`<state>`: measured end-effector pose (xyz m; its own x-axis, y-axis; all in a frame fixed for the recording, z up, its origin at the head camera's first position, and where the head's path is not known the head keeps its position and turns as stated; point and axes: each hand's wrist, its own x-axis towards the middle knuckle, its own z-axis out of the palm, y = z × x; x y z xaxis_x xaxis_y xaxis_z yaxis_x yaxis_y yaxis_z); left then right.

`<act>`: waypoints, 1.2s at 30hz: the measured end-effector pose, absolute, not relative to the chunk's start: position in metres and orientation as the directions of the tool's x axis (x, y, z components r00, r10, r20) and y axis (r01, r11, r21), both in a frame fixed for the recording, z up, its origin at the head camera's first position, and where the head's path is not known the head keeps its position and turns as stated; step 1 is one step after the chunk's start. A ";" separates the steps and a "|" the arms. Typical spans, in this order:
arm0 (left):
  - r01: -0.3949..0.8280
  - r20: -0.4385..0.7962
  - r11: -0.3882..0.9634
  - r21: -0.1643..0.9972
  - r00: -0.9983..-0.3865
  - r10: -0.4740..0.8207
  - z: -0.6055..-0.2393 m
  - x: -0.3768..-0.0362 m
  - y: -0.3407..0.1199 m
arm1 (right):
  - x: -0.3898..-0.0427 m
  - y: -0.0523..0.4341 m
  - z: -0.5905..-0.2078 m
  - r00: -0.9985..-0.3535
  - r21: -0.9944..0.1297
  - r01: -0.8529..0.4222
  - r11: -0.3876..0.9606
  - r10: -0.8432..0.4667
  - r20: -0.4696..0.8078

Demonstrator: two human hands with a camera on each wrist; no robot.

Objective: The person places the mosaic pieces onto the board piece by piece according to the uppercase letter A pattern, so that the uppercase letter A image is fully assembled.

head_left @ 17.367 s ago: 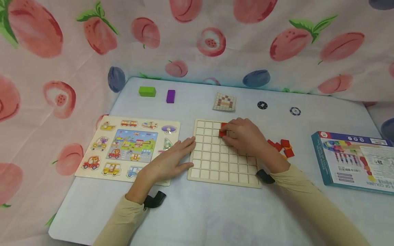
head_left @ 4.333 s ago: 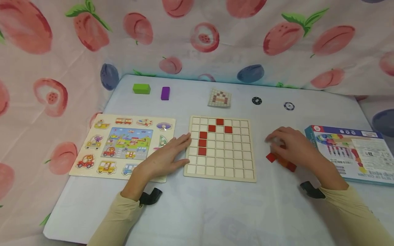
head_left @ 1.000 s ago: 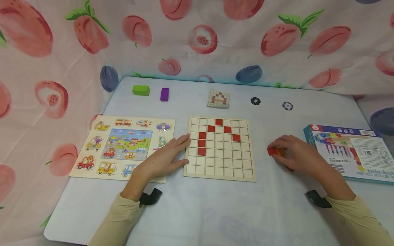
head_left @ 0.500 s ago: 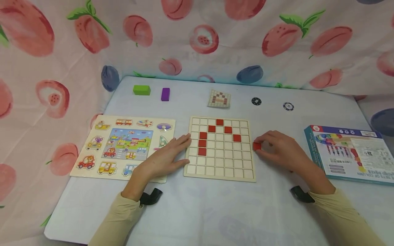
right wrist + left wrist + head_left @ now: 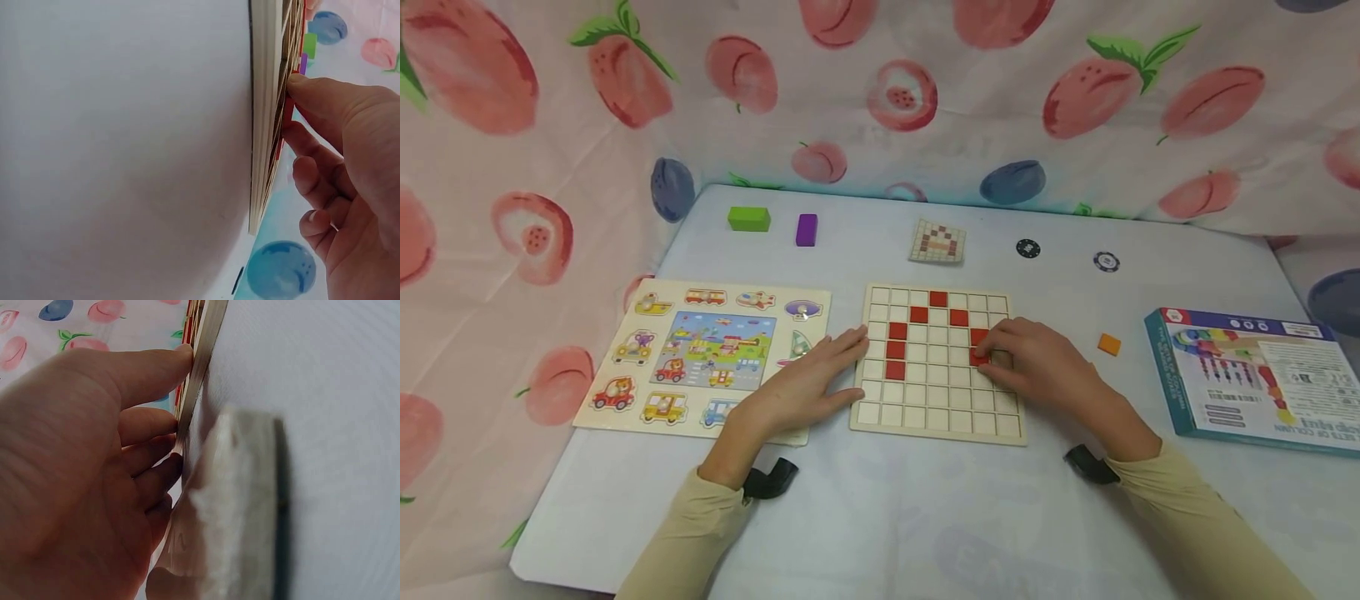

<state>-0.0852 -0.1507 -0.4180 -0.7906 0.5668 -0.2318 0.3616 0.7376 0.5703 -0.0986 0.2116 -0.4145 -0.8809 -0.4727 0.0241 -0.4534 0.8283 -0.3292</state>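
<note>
Pinching a red tile [image 5: 977, 358], perhaps seated in the grid board [image 5: 915, 392] below, between barely parted fingers of the right hand [image 5: 1041, 360], with a red square [image 5: 978, 335] just beyond.

Vehicle puzzle bd. [image 5: 642, 379]; green block [image 5: 749, 219], behind bd. ctr.; purple block [image 5: 807, 230], behind bd.'s R end; black chip [image 5: 1028, 248] & wht./navy chip [image 5: 1107, 262], both back R of bd.; teal-edged printed box [image 5: 1255, 375], well R of bd.; fruit-print cloth [image 5: 970, 108], behind & L of bd.

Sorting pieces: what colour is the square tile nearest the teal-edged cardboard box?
The tile is orange, clearest in head view.
</note>
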 end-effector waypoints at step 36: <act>0.343 -0.255 0.758 0.556 -0.797 0.547 -0.422 -0.087 -0.149 | -0.059 0.310 -0.401 -0.959 -0.292 -0.210 0.933 -0.255 -0.125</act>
